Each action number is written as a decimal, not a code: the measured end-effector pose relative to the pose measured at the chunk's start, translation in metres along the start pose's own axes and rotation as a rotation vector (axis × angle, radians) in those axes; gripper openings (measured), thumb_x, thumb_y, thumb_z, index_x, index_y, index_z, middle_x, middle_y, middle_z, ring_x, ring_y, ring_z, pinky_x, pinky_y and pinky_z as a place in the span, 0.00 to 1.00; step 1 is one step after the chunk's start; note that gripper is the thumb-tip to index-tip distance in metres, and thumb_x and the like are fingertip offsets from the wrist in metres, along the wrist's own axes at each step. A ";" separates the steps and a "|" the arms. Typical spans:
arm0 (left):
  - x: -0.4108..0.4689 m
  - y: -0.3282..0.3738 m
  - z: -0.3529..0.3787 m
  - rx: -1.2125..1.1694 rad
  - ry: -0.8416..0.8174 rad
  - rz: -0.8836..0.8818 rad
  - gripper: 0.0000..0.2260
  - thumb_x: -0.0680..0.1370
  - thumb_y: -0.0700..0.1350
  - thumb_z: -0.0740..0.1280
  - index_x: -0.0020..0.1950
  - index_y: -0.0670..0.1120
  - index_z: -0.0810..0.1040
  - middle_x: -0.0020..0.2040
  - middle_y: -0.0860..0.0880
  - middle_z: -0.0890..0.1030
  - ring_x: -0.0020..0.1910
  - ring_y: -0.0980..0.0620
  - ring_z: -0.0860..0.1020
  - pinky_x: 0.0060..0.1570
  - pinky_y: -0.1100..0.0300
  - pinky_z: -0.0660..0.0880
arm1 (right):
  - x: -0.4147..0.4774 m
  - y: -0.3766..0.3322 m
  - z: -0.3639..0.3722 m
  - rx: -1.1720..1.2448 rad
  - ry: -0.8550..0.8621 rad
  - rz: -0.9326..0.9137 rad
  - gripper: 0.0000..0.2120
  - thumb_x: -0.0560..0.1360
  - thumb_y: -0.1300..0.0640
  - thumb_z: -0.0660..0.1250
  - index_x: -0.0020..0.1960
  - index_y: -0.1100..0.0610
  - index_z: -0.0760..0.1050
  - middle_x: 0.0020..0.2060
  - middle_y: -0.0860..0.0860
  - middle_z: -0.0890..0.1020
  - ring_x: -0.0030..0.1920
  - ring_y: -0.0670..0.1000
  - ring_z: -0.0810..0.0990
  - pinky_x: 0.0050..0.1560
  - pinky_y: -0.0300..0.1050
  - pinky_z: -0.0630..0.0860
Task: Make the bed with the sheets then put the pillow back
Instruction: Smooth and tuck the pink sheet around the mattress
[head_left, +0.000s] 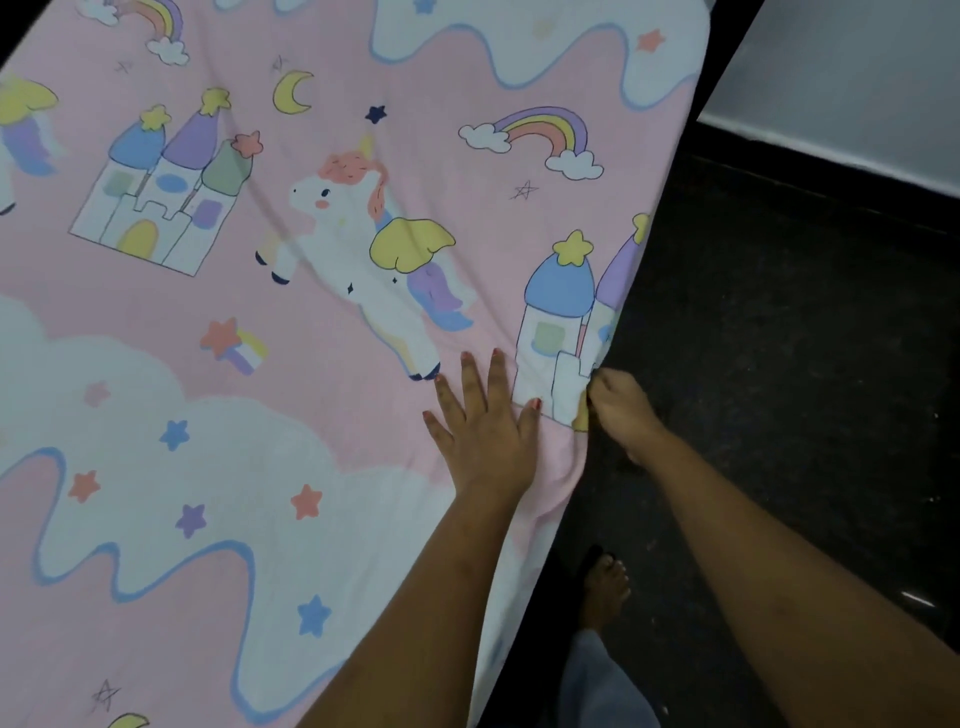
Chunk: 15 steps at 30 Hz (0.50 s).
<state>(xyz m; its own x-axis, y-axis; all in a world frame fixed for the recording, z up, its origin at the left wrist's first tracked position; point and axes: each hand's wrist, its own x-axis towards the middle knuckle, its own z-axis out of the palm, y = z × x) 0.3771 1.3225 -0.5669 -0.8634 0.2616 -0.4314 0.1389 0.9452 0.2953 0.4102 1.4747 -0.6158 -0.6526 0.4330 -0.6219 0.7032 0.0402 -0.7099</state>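
The sheet (311, 364) lay spread over the bed (693, 98) and filled most of the frame, its pink unicorn print facing up. The left hand (483, 431) pressed flat on it at lower centre, fingers (470, 382) straight and spread, holding nothing. The right hand (621, 402) was just beside it at the bed's right edge, with its fingers curled tight and pinching the hem where the cloth turned over the side.

To my eye the danger was in that pull. If the right hand tugged harder than the left hand held, the whole sheet could slide toward the right of the frame and come away from the far side. I couldn't see how that far side was tucked. A short pull would leave the soft creases that ran diagonally past the unicorn (363, 234) and bunched below the pinch. The hem might also slip from such a small grip and drop against the bed's side.

The dark floor (779, 338) took up the right of the frame, with a pale wall (857, 67) at upper right. A bare foot (605, 579) stood close against the bed at lower centre, with a grey trouser leg (608, 686) below it. That foot seemed likeliest to get in the way, since the hanging cloth could be trodden on or caught there. Nothing lay on the sheet to block smoothing. The pillow wasn't anywhere in view, so putting it back looked to be some way off.
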 end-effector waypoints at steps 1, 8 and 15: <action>0.003 0.006 0.000 0.000 -0.001 -0.003 0.28 0.80 0.60 0.49 0.77 0.56 0.41 0.78 0.51 0.40 0.76 0.43 0.39 0.72 0.39 0.43 | 0.004 0.008 -0.006 -0.121 0.031 -0.009 0.14 0.80 0.58 0.58 0.38 0.57 0.74 0.38 0.58 0.78 0.41 0.56 0.77 0.43 0.48 0.71; 0.023 0.033 -0.001 0.012 -0.007 -0.038 0.29 0.80 0.61 0.48 0.77 0.57 0.40 0.78 0.51 0.38 0.77 0.45 0.38 0.71 0.38 0.42 | 0.008 0.056 -0.066 -0.074 0.250 0.200 0.16 0.79 0.57 0.60 0.33 0.59 0.73 0.33 0.58 0.79 0.38 0.57 0.78 0.35 0.44 0.69; 0.041 0.057 0.000 -0.009 0.032 -0.071 0.29 0.80 0.61 0.48 0.78 0.55 0.41 0.78 0.51 0.40 0.77 0.44 0.39 0.71 0.38 0.43 | 0.071 -0.048 -0.053 0.407 -0.028 0.296 0.24 0.79 0.38 0.53 0.68 0.52 0.68 0.57 0.49 0.76 0.57 0.53 0.75 0.52 0.51 0.76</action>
<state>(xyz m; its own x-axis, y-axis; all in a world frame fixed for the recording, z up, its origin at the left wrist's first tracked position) 0.3498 1.3874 -0.5673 -0.8861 0.1875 -0.4239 0.0727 0.9595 0.2723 0.3451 1.5511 -0.6083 -0.4528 0.3482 -0.8208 0.6956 -0.4379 -0.5695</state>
